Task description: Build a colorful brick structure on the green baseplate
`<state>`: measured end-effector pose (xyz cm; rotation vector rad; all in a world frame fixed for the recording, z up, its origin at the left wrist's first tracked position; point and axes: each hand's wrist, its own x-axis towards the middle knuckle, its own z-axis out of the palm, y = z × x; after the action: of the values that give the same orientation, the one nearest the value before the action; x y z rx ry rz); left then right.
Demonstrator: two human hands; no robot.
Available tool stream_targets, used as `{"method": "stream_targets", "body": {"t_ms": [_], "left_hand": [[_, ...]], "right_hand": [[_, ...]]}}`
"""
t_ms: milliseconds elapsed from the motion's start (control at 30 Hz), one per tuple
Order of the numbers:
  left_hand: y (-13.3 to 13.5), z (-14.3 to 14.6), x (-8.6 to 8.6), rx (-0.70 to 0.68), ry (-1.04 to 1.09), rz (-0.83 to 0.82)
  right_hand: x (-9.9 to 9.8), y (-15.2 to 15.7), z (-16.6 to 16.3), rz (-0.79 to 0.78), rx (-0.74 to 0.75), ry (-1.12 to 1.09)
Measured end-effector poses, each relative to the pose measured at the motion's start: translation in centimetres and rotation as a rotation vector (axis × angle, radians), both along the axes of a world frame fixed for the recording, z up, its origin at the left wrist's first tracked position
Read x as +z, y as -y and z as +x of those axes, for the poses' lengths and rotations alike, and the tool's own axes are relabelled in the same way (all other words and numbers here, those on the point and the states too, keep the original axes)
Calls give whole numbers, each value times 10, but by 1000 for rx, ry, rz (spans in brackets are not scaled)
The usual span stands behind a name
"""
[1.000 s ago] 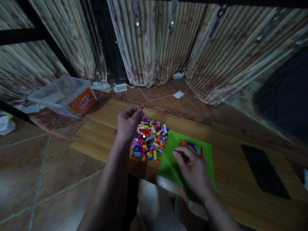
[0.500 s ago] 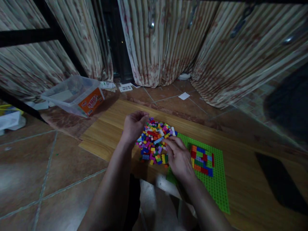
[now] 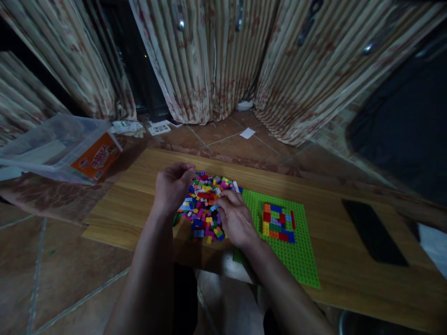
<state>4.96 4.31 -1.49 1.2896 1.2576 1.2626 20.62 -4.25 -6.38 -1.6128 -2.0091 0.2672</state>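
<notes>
A pile of small multicoloured toy bricks [image 3: 209,218] lies spread on a wooden board. My left hand [image 3: 172,186] hovers at the pile's upper left edge, its thumb and fingers pinched together; whatever is between them is too small to make out. Over the right side of the pile, my right hand [image 3: 237,218] reaches in with fingers apart, the fingertips at the bricks near a light blue one. Just right of that hand, a green studded baseplate [image 3: 303,251] carries a flat build of joined bricks [image 3: 278,223] in red, blue, orange, yellow and green.
The wooden board [image 3: 122,200] stretches across the view. A dark flat rectangular object [image 3: 373,232] lies on its right part. Beyond the left end stands a clear plastic bin [image 3: 70,144] with an orange label. Papers [image 3: 159,128] lie on the tiled floor before striped curtains [image 3: 209,60].
The view has swung right, so the scene sits further left. My right fingertips have come slightly closer to the light blue brick. The left hand stays pinched by the pile.
</notes>
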Motion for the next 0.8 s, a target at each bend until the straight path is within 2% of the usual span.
{"method": "stream_targets", "body": {"t_ms": [200,533,633,800], "left_hand": [[0,2,0,6,-26,19],[4,9,3,-6,-102,21],[7,14,4,-40,-76,20],[10,26,0,-173,-70,35]], "right_hand": [[5,-1,-1,-26,3,-28],[8,2,2,-40,36,50],[10,5,5,-21,5,3],[17,13,17,-17,-79,-178]]}}
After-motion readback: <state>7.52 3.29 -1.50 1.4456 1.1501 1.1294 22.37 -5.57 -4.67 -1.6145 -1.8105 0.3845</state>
